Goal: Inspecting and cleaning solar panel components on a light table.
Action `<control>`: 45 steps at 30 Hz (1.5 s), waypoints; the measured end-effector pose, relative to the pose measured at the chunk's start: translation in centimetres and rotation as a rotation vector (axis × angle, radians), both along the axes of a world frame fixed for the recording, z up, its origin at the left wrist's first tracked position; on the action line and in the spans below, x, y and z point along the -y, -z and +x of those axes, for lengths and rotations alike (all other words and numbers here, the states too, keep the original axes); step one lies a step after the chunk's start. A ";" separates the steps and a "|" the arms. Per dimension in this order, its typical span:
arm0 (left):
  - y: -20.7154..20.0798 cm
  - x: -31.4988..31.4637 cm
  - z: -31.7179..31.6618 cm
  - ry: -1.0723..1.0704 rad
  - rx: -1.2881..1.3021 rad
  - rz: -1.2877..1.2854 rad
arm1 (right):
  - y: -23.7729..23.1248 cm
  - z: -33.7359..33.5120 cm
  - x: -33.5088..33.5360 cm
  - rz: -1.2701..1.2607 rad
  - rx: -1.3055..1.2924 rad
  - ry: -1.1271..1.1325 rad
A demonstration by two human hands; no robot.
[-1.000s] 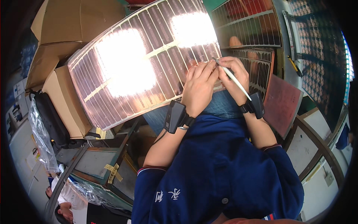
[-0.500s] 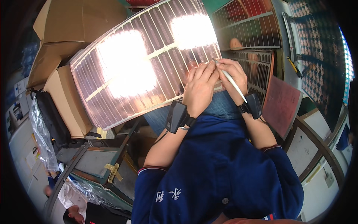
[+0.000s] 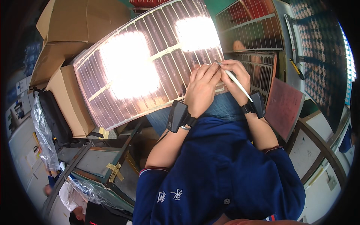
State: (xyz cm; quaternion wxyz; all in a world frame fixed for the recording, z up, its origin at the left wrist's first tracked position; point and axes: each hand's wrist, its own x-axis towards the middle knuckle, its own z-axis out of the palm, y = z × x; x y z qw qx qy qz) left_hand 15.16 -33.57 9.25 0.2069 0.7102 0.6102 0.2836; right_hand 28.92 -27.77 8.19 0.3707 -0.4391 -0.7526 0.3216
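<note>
A large shiny copper-coloured panel (image 3: 170, 62) lies tilted in front of me, patterned with rows of long dark bars and pale strips. Bright glare washes out two patches of it. My left hand (image 3: 203, 90) rests on its near right part, fingers stretched out side by side; its thumb is partly hidden. Beside it, my right hand (image 3: 239, 78) is closed around a slim white-handled pen-like tool (image 3: 240, 84). The tool's thin dark tip sits by the left fingertips, close to the panel's surface; whether it touches cannot be made out.
Cardboard boxes (image 3: 67, 56) stand at the left. Other patterned panels (image 3: 251, 28) lean at the right, with a reddish plate (image 3: 284, 107) nearer me. A yellow-and-black cutter (image 3: 297, 69) lies farther right. Metal frames (image 3: 90, 163) and a person (image 3: 73, 198) are at lower left.
The whole view has shifted slightly to the right. Both hands stay at the same spot on the panel, and the tool's handle tilts about as before.
</note>
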 end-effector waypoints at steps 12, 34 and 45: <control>-0.1 0.0 0.0 0.000 0.017 -0.008 | -0.1 -0.3 0.3 -0.032 -0.039 0.028; 0.0 0.1 0.1 0.005 0.010 -0.012 | -0.2 -0.5 0.2 -0.055 -0.012 0.048; -0.1 0.0 0.3 0.008 0.000 -0.010 | 0.1 -0.3 0.4 0.015 -0.012 0.038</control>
